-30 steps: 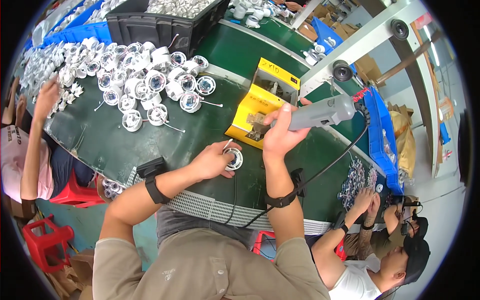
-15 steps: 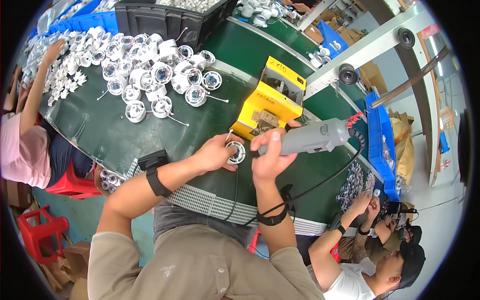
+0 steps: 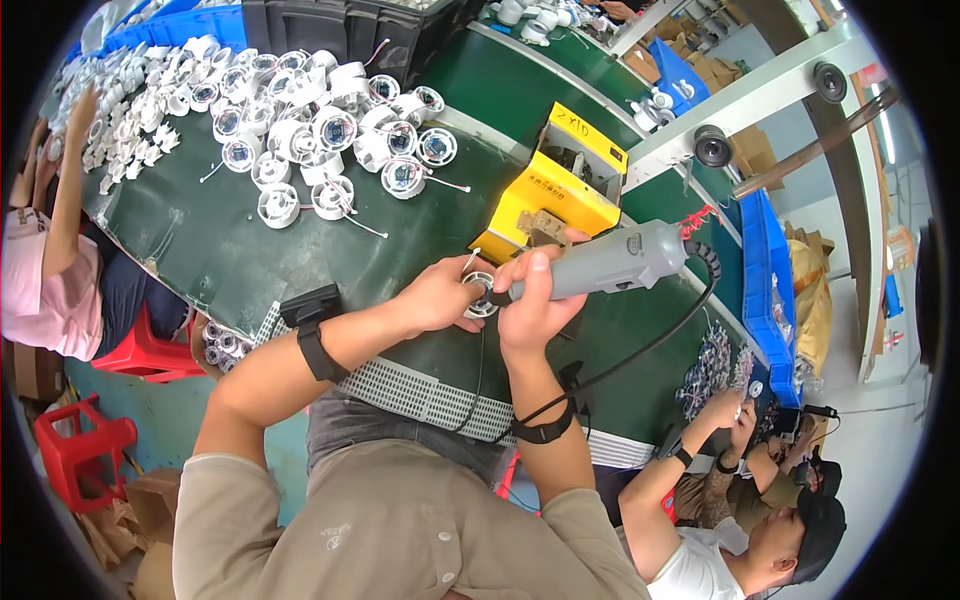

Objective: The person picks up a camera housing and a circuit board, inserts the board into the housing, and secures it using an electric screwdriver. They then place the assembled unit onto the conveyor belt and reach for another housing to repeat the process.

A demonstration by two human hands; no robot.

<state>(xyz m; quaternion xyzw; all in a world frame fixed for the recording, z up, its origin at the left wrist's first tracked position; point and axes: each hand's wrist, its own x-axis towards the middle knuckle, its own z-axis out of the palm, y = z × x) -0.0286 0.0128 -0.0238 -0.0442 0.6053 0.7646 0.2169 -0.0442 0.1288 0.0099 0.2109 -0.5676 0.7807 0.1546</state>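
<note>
My left hand (image 3: 438, 296) is closed on a small round white housing (image 3: 484, 310) with a dark middle and a short wire standing up from it. It holds the housing low over the green table. Wrapped in my right hand (image 3: 535, 318) is a grey corded electric screwdriver (image 3: 622, 262), lying nearly level with its tip end pointing left. The black nose of the screwdriver is at the housing, covering part of it. Whether the bit touches a screw is hidden. Just beyond both hands stands a yellow cardboard box (image 3: 545, 195) with an open top and metal parts inside.
Many white housings with wires (image 3: 335, 130) are heaped at the far left, before a black crate (image 3: 330, 40). A blue bin (image 3: 770, 290) stands at the right. The screwdriver's cable (image 3: 640, 350) loops over my right forearm. A co-worker (image 3: 740, 520) sits at right, another (image 3: 60, 270) at left.
My right hand has brought the screwdriver leftward, so its nose now meets the housing instead of standing apart from it. My left hand keeps its hold. The whole view has shifted slightly.
</note>
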